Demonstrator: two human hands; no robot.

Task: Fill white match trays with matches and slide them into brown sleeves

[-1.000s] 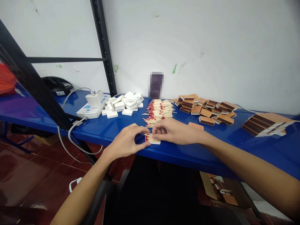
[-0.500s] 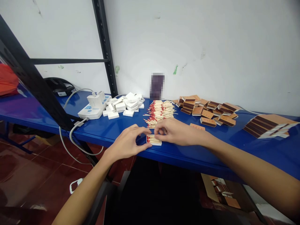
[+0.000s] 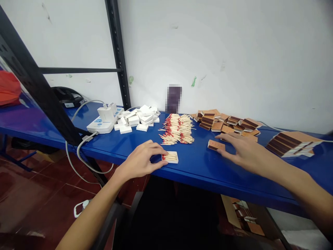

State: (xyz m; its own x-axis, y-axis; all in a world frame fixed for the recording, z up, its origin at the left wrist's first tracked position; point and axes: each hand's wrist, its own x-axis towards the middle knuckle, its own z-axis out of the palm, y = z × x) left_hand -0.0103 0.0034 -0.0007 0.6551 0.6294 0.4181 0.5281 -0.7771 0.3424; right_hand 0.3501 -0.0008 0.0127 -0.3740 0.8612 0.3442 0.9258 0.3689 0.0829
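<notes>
A white matchbox tray [image 3: 171, 157] filled with red-tipped matches lies near the front edge of the blue shelf [image 3: 192, 166]. My left hand [image 3: 145, 158] grips its left end between thumb and fingers. My right hand [image 3: 240, 151] is spread, thumb and fingers apart, around the right side of an orange-brown matchbox sleeve [image 3: 216, 145] lying on the shelf. Behind the tray is a heap of loose matches [image 3: 177, 128]. White trays [image 3: 139, 118] are piled at the back left, and more sleeves [image 3: 226, 123] lie heaped behind my right hand.
A white power strip [image 3: 102, 123] with plugs and cables stands left of the white pile, beside a black metal post [image 3: 118, 52]. Stacked matchboxes [image 3: 292, 142] sit at the right. Below the shelf, a cardboard box [image 3: 231, 211] holds more matchbox parts.
My right hand has left the tray and moved right to the lone sleeve, its fingers opening. My left hand still holds the tray's left end.
</notes>
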